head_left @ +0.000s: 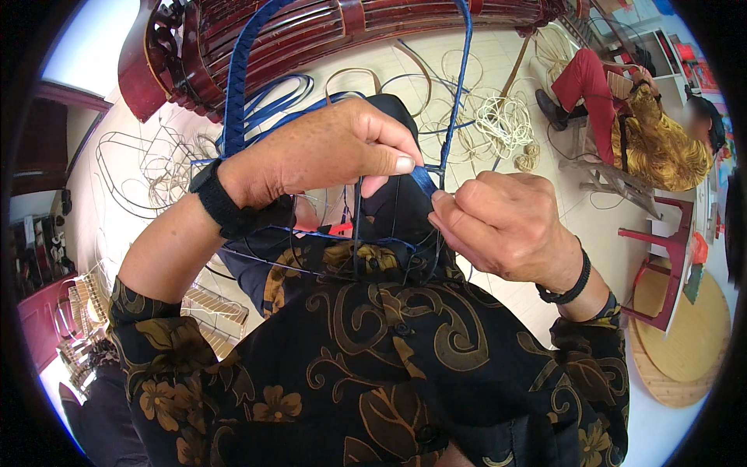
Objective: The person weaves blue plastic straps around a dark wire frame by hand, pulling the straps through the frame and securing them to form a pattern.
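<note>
A blue flat strip (424,181) is stretched between my two hands, beside the corner of a dark wire basket frame (358,226) at my lap. My left hand (338,148) pinches one end between thumb and fingers. Close by on the right, my right hand (510,222) has its fingers closed on the other end. Rising past both hands is the frame's tall handle (235,101), wrapped in blue; its top runs out of view. Thin blue strands run along parts of the frame. My forearms and the patterned shirt hide some of its lower part.
Beyond my hands stands a dark red wooden bench (272,50). Loose blue strips (284,97), a pale cord heap (506,121) and bent wires (140,159) lie on the tiled floor. At right are a seated person (654,136), a red stool (661,241) and round boards (685,335).
</note>
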`<state>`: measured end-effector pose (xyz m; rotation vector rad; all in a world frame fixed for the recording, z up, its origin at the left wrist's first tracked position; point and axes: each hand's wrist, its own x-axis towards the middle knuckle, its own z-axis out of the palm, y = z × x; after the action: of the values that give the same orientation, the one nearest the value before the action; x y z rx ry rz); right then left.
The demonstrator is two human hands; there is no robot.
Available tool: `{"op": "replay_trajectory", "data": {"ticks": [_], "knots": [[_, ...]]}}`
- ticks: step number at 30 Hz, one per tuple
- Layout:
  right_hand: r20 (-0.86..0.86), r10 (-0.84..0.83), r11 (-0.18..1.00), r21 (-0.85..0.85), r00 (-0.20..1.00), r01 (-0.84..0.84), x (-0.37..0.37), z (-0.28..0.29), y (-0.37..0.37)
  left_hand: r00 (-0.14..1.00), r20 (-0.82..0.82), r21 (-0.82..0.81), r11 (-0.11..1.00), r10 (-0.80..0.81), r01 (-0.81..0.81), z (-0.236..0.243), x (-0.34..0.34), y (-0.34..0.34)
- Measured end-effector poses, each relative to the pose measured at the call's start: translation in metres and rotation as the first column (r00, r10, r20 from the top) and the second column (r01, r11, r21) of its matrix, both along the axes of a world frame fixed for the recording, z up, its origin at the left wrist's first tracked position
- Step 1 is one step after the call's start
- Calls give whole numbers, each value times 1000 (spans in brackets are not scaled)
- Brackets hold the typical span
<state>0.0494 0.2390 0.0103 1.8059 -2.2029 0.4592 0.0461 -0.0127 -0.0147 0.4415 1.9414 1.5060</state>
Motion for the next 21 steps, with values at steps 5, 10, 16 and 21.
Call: {"op": "replay_trajectory", "data": {"ticks": [5, 10, 16, 21], "knots": [[-43, -43, 995, 90, 998, 47, 3, 9, 1, 995, -103, -7, 1000, -3, 2, -5, -2, -1], [125, -23, 997, 70, 992, 14, 6, 10, 6, 941, -337, -73, 997, -34, 10, -7, -7, 3], [405, -34, 991, -104, 914, 82, -28, 12, 10, 745, -667, -133, 984, -1, -118, -6, 7, 10], [649, -166, 983, 45, 742, 180, -56, -9, 0, 535, -844, -206, 938, -27, -279, -13, 17, 20]]}}
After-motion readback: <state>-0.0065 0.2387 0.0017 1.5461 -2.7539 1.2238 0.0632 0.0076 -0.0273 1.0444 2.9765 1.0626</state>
